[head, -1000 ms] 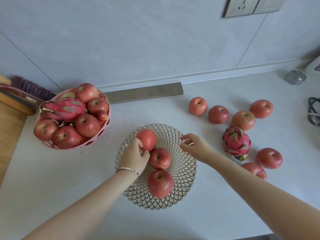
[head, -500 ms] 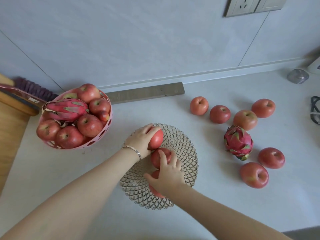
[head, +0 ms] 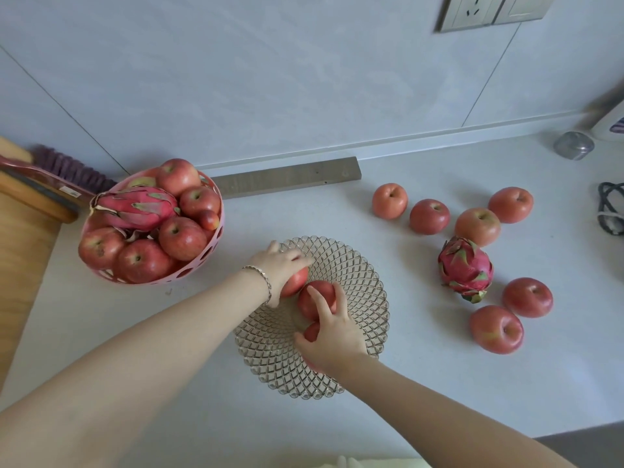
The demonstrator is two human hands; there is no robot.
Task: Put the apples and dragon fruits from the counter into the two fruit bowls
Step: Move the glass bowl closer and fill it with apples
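Note:
A clear lattice glass bowl (head: 358, 275) sits mid-counter with three apples in it. My left hand (head: 282, 265) grips the far-left apple (head: 297, 280) from above. My right hand (head: 332, 336) covers the nearest apple (head: 311, 331), its fingers resting on the middle apple (head: 317, 295). A pink bowl (head: 206, 261) at the left is heaped with apples and a dragon fruit (head: 135, 207). On the counter to the right lie several loose apples (head: 429, 216) and one dragon fruit (head: 466, 268).
A grey metal bar (head: 287, 177) lies along the wall behind the bowls. A wooden board (head: 20, 244) and a purple brush (head: 64, 165) are at the left edge. A small metal lid (head: 574, 145) and a black cable (head: 611, 207) sit far right.
My right hand swung from the bowl's right rim onto the nearest apple. My left hand shifted over the top of the far apple. The loose fruit stayed put.

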